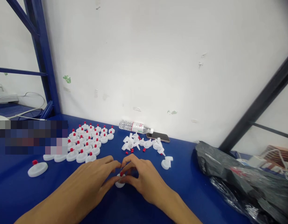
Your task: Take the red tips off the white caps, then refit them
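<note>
A white round nozzle cap (120, 184) with a small red tip stands near the front of the blue table, between my two hands. My right hand (142, 175) is closed on it, thumb and forefinger at the red tip. From the other side my left hand (100, 174) closes on the same cap, its thumb against it; its other fingertips are partly hidden. Left of my hands, several white caps with red tips (81, 156) stand upright in rows. One more such cap (37, 169) sits apart at the far left. Loose white nozzle parts (147, 144) and small red tips (144, 150) lie beyond my right hand.
Against the white wall lies a clear water bottle (137, 127), with a phone (159, 137) beside it. A white cap with loose nozzle pieces (166, 164) lies to the right. Dark plastic bags (242, 177) cover the right edge. A blue metal frame (44, 56) rises at left.
</note>
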Tool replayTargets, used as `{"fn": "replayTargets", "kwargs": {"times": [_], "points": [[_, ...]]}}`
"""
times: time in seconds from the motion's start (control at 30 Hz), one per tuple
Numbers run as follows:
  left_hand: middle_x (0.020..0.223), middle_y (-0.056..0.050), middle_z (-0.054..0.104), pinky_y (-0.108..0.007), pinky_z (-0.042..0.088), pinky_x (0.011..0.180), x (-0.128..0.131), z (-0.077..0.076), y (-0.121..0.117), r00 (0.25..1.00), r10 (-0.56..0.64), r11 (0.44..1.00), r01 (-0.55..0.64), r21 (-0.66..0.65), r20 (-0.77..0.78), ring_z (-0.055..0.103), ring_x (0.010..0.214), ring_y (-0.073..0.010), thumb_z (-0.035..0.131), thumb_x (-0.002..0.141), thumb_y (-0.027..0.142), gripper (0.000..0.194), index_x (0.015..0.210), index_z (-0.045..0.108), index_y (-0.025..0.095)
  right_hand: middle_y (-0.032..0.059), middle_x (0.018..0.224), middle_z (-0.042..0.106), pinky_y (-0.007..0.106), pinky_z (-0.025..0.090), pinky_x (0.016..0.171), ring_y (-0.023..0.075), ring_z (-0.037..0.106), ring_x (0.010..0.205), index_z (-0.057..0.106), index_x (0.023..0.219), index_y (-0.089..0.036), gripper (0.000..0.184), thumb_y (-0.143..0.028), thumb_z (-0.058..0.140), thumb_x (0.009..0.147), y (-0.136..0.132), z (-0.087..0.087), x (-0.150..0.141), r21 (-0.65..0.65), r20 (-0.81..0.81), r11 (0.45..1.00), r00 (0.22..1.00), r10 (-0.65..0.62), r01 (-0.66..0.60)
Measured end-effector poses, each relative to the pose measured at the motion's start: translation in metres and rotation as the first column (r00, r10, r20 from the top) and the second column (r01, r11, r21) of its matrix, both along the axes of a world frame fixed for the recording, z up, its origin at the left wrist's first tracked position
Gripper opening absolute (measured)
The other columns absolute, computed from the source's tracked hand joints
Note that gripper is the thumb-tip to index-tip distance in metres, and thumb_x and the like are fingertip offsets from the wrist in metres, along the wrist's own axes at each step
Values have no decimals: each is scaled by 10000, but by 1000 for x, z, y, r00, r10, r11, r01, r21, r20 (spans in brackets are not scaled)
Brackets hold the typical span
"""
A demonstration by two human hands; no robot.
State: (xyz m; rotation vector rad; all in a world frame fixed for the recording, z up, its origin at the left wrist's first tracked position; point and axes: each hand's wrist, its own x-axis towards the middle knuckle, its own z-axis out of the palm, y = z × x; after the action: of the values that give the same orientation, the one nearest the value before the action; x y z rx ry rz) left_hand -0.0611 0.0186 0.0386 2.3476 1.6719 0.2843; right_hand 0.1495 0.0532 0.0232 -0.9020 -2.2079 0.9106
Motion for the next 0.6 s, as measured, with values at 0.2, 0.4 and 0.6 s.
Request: {"fn": "replayTargets", "kwargs": {"times": [0.2, 0.4, 0.6], "points": [[1112, -33, 725, -330, 485, 795, 13, 3, 2, 999, -46, 999, 46, -1, 18, 727, 951, -230, 476, 1031, 264, 303, 1092, 770, 307, -36, 1111, 713, 292, 509, 847, 177, 670, 974, 602, 1167, -299, 456, -196, 887, 826, 6, 16, 22, 34, 43, 999, 999, -25, 24], [1021, -51, 758, -342, 478, 782, 1, 3, 8, 1000, -10, 1000, 9, -25, -25, 732, 913, -244, 498, 974, 213, 288, 938, 779, 260, -11, 1131, 719, 343, 505, 892, 185, 672, 978, 620, 1217, -301, 277, -247, 734, 971, 5, 20, 24, 90, 59, 990, 991, -116, 111], [751, -7, 767, -323, 388, 681, -72, 10, 8, 948, 306, 951, -301, 63, -90, 692, 759, -242, 585, 817, 178, 240, 694, 767, 275, -12, 1071, 731, 372, 494, 916, 191, 682, 972, 642, 1198, -295, 192, -208, 600, 1033, 3, 20, 21, 158, 84, 975, 982, -171, 156]]}}
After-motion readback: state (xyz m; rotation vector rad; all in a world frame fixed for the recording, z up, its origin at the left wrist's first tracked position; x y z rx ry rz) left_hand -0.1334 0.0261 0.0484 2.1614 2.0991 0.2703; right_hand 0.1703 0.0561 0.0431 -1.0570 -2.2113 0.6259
